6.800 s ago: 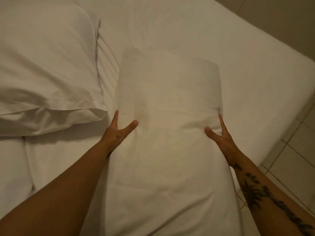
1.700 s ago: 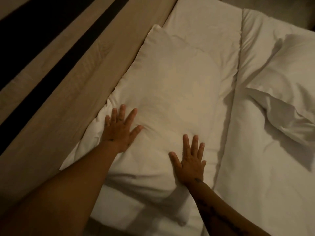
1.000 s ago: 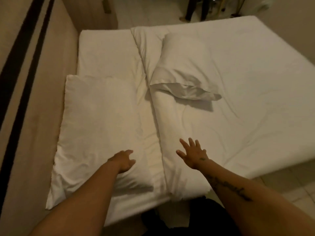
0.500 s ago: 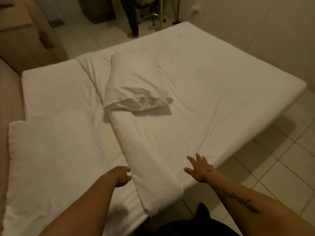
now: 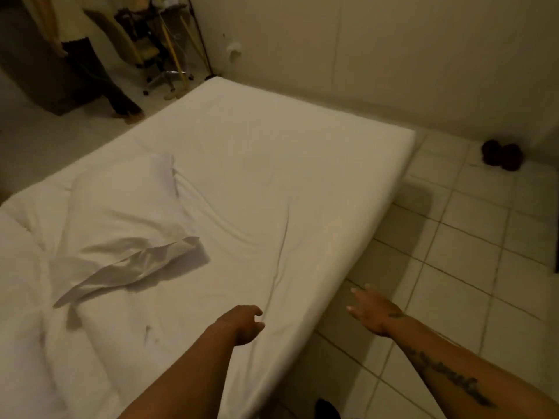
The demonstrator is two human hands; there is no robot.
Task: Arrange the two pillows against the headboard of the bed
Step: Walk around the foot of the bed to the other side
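One pillow (image 5: 121, 213) on bed (image 5: 272, 164); left hand (image 5: 242, 325) fingers loosely curled, empty; right hand (image 5: 373, 311) fingers spread, empty.

No text can be read; the script tattoo on the right forearm (image 5: 450, 376) is too blurred.

One camera only, worn on the head of a person standing at the side edge of the bed (image 5: 272, 182), looking forward and steeply down across the mattress toward its far corner at about 1 o'clock. It sits close enough that both forearms run up from the bottom edge, the left hand (image 5: 242, 323) at 6 o'clock and the right hand (image 5: 373, 313) at 5 o'clock. The wide lens also takes in the tiled floor (image 5: 472, 267) from 3 to 5 o'clock, the wall (image 5: 393, 55) at 1 o'clock and a pillow (image 5: 121, 213) at 9 o'clock.
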